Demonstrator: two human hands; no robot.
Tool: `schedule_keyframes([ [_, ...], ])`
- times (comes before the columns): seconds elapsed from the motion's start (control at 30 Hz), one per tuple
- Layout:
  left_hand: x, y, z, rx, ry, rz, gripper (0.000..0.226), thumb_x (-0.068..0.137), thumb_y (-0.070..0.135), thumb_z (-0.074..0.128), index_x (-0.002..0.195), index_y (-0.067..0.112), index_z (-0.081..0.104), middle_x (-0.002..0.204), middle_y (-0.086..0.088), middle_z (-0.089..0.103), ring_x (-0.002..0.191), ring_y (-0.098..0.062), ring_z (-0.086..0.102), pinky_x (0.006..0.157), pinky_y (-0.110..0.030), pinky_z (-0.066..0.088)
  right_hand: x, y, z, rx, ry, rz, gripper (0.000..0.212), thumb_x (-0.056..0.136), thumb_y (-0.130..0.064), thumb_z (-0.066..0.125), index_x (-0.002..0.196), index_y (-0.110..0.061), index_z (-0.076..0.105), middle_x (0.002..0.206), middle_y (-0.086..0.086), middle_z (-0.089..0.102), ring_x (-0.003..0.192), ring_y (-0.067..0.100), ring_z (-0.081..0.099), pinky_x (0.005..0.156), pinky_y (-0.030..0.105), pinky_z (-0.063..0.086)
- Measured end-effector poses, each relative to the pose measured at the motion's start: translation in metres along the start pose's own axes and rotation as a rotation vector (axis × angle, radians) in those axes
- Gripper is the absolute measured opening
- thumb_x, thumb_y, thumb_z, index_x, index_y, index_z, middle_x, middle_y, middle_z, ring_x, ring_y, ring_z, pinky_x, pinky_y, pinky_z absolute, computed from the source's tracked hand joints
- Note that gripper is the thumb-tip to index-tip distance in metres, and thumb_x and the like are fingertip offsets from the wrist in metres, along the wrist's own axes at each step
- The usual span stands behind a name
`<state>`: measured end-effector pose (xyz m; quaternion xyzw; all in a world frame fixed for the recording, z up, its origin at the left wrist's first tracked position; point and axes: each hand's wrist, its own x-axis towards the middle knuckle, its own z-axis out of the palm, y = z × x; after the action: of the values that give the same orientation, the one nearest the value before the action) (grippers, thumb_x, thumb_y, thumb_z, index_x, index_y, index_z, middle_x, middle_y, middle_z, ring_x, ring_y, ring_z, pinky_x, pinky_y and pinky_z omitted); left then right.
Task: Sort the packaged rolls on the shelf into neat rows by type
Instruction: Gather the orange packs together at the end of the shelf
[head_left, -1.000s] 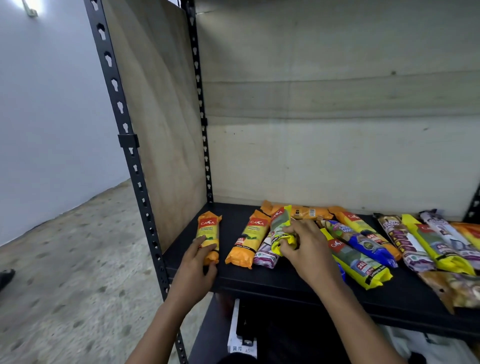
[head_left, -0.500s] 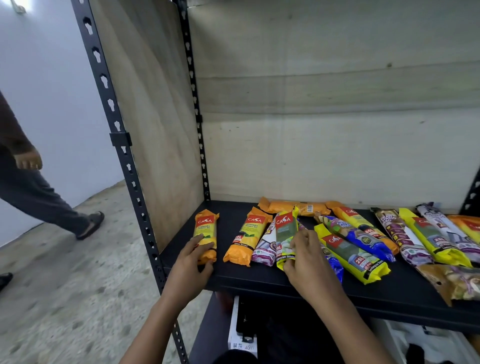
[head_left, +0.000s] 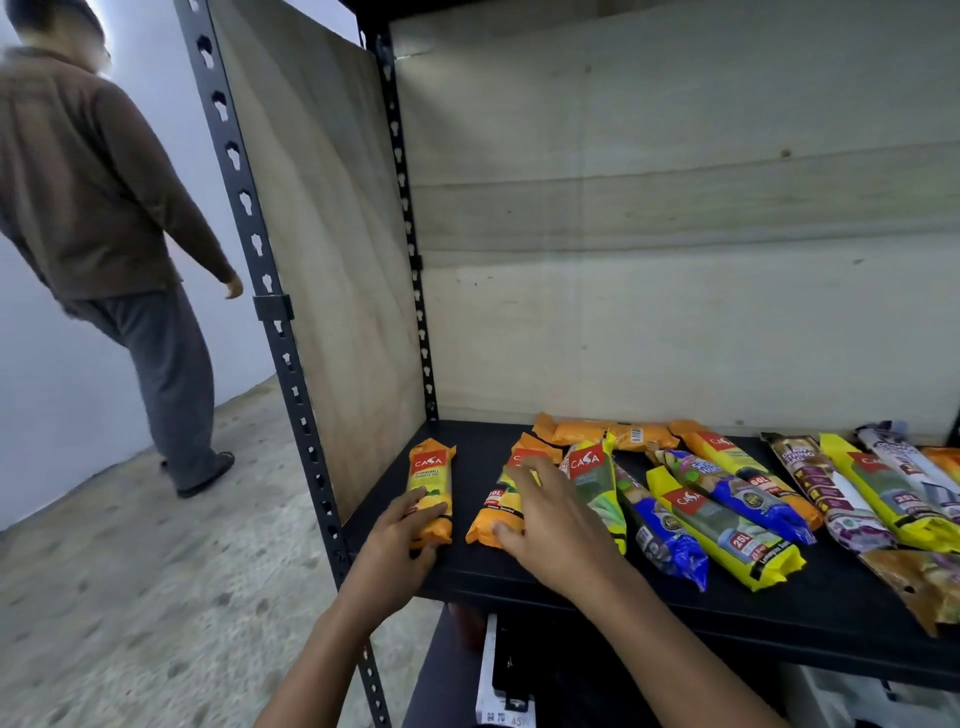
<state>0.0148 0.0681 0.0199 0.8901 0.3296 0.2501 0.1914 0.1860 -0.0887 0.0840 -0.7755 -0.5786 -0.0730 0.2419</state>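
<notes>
Spanning the view, a black shelf (head_left: 779, 618) is recorded, with mixed rolls (head_left: 722, 525) strewn across its right. A bystander (head_left: 93, 208) is noted far left. The leftmost orange roll (head_left: 430, 483) is gripped at its near end by the left hand (head_left: 408, 530). The second orange roll (head_left: 480, 530) is covered by the right hand (head_left: 553, 525), fingers spread and flat.

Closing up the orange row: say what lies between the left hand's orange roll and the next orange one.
Head view: only bare shelf between the leftmost orange roll, held by the left hand, and the second orange roll under the right hand.
</notes>
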Motion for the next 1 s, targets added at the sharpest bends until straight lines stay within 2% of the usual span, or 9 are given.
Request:
schedule_keyframes([
  [0.07, 0.002, 0.0, -0.006, 0.032, -0.028, 0.007, 0.05, 0.093, 0.021, 0.064, 0.139, 0.037, 0.053, 0.153, 0.013, 0.029, 0.139, -0.014, 0.034, 0.109, -0.025, 0.038, 0.014, -0.005, 0.011, -0.031, -0.116, 0.002, 0.074, 0.092, -0.05, 0.055, 0.152, -0.019, 0.024, 0.158, 0.004, 0.019, 0.145, 0.024, 0.022, 0.105, 0.041, 0.041],
  [0.17, 0.005, -0.001, -0.015, 0.08, -0.068, 0.002, 0.05, 0.093, 0.02, 0.063, 0.138, 0.04, 0.051, 0.153, 0.014, 0.028, 0.138, -0.012, 0.034, 0.106, -0.02, 0.034, 0.033, -0.004, 0.022, -0.206, -0.288, 0.049, 0.086, 0.089, -0.057, 0.057, 0.154, -0.015, 0.02, 0.16, 0.015, 0.017, 0.147, 0.035, 0.013, 0.118, 0.049, 0.016],
  [0.23, 0.007, -0.003, -0.019, 0.093, -0.08, 0.002, 0.049, 0.093, 0.018, 0.061, 0.136, 0.039, 0.053, 0.153, 0.014, 0.029, 0.138, -0.012, 0.035, 0.105, -0.018, 0.034, 0.039, -0.002, 0.03, -0.292, -0.336, 0.062, 0.082, 0.089, -0.056, 0.057, 0.151, -0.013, 0.025, 0.155, 0.018, 0.027, 0.144, 0.038, 0.022, 0.118, 0.053, 0.008],
  [0.33, 0.008, -0.008, -0.024, 0.096, -0.09, 0.018, 0.049, 0.091, 0.015, 0.059, 0.134, 0.038, 0.056, 0.153, 0.014, 0.03, 0.139, -0.013, 0.034, 0.105, -0.017, 0.034, 0.04, -0.002, 0.039, -0.309, -0.312, 0.052, 0.069, 0.092, -0.044, 0.056, 0.147, -0.01, 0.033, 0.145, 0.017, 0.04, 0.136, 0.035, 0.036, 0.118, 0.054, 0.004],
  [0.4, 0.009, -0.011, -0.026, 0.123, -0.088, 0.03, 0.05, 0.091, 0.014, 0.059, 0.135, 0.037, 0.055, 0.156, 0.012, 0.03, 0.144, -0.014, 0.028, 0.111, -0.022, 0.03, 0.04, -0.006, 0.04, -0.279, -0.279, 0.044, 0.066, 0.092, -0.042, 0.058, 0.146, -0.01, 0.037, 0.143, 0.016, 0.043, 0.134, 0.034, 0.038, 0.118, 0.05, 0.008],
  [0.47, 0.009, -0.012, -0.027, 0.157, -0.085, 0.041, 0.052, 0.091, 0.013, 0.059, 0.138, 0.035, 0.053, 0.158, 0.01, 0.029, 0.148, -0.014, 0.021, 0.114, -0.023, 0.023, 0.04, -0.012, 0.04, -0.224, -0.263, 0.037, 0.066, 0.091, -0.043, 0.059, 0.146, -0.012, 0.038, 0.143, 0.013, 0.043, 0.132, 0.032, 0.038, 0.116, 0.044, 0.02],
  [0.6, 0.006, -0.016, -0.029, 0.193, -0.066, 0.054, 0.054, 0.092, 0.012, 0.059, 0.141, 0.033, 0.051, 0.159, 0.009, 0.028, 0.146, -0.015, 0.027, 0.114, -0.025, 0.028, 0.035, -0.026, 0.051, -0.076, -0.24, 0.008, 0.07, 0.089, -0.045, 0.06, 0.147, -0.017, 0.036, 0.147, 0.009, 0.036, 0.132, 0.03, 0.036, 0.101, 0.042, 0.04],
  [0.77, 0.002, -0.022, -0.029, 0.183, -0.035, 0.07, 0.055, 0.091, 0.01, 0.06, 0.141, 0.03, 0.052, 0.159, 0.007, 0.03, 0.145, -0.015, 0.029, 0.113, -0.023, 0.029, 0.029, -0.041, 0.068, 0.059, -0.182, -0.006, 0.069, 0.091, -0.042, 0.059, 0.149, -0.017, 0.032, 0.152, 0.008, 0.025, 0.14, 0.026, 0.023, 0.099, 0.04, 0.044],
  [1.0, -0.003, -0.029, -0.028, 0.088, 0.006, 0.075, 0.052, 0.086, 0.008, 0.06, 0.134, 0.028, 0.058, 0.154, 0.004, 0.038, 0.139, -0.016, 0.041, 0.106, -0.03, 0.045, 0.028, -0.048, 0.077, 0.081, -0.16, -0.037, 0.07, 0.091, -0.043, 0.057, 0.15, -0.018, 0.03, 0.154, 0.008, 0.022, 0.142, 0.025, 0.021, 0.099, 0.041, 0.045],
])
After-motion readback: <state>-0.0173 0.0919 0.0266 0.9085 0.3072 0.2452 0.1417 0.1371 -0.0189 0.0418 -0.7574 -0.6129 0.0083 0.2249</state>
